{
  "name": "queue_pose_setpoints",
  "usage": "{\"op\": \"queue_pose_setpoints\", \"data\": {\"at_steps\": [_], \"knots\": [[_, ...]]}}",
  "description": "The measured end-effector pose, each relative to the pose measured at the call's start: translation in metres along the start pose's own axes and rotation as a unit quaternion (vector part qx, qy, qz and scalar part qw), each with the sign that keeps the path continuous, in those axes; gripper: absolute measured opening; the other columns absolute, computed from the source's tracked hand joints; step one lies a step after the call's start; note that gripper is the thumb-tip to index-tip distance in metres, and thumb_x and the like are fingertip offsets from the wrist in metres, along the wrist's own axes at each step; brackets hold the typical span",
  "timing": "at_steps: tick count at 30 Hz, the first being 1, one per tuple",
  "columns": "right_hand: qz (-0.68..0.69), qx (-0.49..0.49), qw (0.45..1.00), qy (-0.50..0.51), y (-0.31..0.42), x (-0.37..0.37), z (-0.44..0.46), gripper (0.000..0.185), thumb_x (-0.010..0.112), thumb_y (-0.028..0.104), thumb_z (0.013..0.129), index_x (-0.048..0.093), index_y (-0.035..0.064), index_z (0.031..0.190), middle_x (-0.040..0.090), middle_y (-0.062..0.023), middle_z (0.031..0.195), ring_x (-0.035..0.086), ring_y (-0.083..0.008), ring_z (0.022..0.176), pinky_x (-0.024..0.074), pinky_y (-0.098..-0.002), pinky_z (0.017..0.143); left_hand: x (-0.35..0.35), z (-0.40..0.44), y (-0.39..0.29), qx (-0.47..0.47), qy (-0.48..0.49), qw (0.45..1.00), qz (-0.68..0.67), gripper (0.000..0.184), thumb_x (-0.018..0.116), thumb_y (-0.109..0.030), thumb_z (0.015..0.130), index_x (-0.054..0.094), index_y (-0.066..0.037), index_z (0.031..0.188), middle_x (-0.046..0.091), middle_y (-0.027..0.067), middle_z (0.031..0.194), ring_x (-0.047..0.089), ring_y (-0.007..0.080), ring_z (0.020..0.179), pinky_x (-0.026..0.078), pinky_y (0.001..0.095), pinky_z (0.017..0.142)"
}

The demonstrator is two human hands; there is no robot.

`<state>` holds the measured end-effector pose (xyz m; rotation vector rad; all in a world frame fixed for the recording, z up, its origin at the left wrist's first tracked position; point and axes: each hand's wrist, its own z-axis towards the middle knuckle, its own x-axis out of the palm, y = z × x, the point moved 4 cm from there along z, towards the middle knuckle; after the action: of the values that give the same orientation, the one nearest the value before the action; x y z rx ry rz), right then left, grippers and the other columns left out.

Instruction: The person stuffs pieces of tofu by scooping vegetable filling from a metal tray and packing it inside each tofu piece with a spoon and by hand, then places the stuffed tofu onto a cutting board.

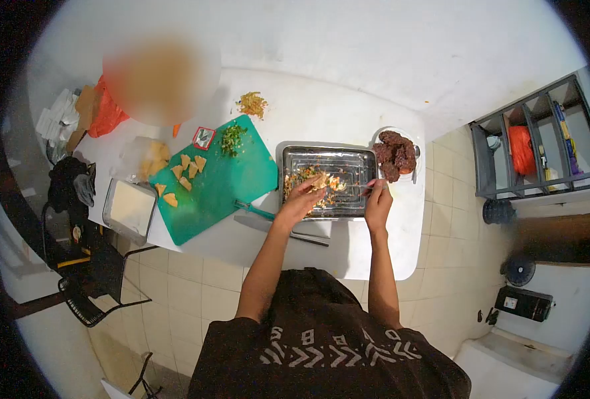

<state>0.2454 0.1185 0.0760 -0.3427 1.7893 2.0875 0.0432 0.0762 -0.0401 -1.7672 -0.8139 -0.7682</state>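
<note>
My left hand point(299, 201) is closed around a pale golden piece of food point(321, 180), which looks like fried tofu, above the metal baking tray point(328, 215). A chopped vegetable mix point(296, 179) lies in the tray, mostly on its left side. At the tray's right rim, the fingers of my right hand point(378, 203) are pinched together. What they hold, if anything, is too small to make out. Several golden triangles point(187, 174) and chopped green herbs point(234, 139) lie on the green cutting board point(208, 206) to the left.
A white plate point(409, 136) of dark red-brown food stands right of the tray. A green-handled tool point(253, 210) and a knife point(309, 239) lie near the front edge. Farther left are a clear container point(130, 206) and a red plastic bag point(109, 116). Yellowish scraps point(251, 104) sit behind the board.
</note>
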Motion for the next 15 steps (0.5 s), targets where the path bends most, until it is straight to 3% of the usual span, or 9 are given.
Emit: {"op": "queue_pose_setpoints", "data": {"at_steps": [7,9,10,15], "knots": [[-0.022,0.000,1.000,0.005,0.026,0.003,0.000,0.037,0.038,0.026,0.107,0.056,0.0003,0.087,0.056,-0.0069,0.072,0.055,-0.0134,0.065,0.0456,-0.0300,0.062,-0.009,0.003,0.006,-0.003,-0.001,1.000,0.009,0.049,0.062,0.000,0.094,0.046,0.002,0.141,0.062,0.0099,0.106,0.064,0.0201,0.103,0.055,0.0330,0.098],[-0.054,-0.030,0.998,0.000,0.034,0.002,0.000,0.035,0.040,0.023,0.106,0.059,0.0000,0.087,0.059,-0.0127,0.066,0.057,-0.0210,0.060,0.0443,-0.0360,0.058,-0.008,0.006,0.005,-0.007,-0.017,1.000,0.007,0.049,0.062,0.001,0.094,0.046,0.002,0.141,0.061,0.0105,0.108,0.065,0.0205,0.103,0.055,0.0323,0.098],[-0.062,-0.013,0.998,0.019,0.031,0.004,0.001,0.037,0.041,0.025,0.106,0.059,-0.0014,0.087,0.059,-0.0094,0.069,0.057,-0.0156,0.062,0.0456,-0.0317,0.060,-0.008,0.006,0.005,-0.014,-0.021,1.000,0.010,0.049,0.062,0.001,0.094,0.046,0.003,0.141,0.061,0.0110,0.108,0.064,0.0205,0.104,0.055,0.0320,0.098],[-0.107,-0.048,0.992,0.047,0.051,0.005,0.005,0.038,0.042,0.025,0.106,0.060,-0.0024,0.087,0.058,-0.0104,0.067,0.057,-0.0160,0.061,0.0454,-0.0332,0.059,0.007,-0.004,-0.004,-0.008,-0.029,0.998,0.048,0.052,0.067,-0.002,0.092,0.046,0.004,0.140,0.061,0.0106,0.112,0.065,0.0192,0.104,0.056,0.0297,0.094]]}}
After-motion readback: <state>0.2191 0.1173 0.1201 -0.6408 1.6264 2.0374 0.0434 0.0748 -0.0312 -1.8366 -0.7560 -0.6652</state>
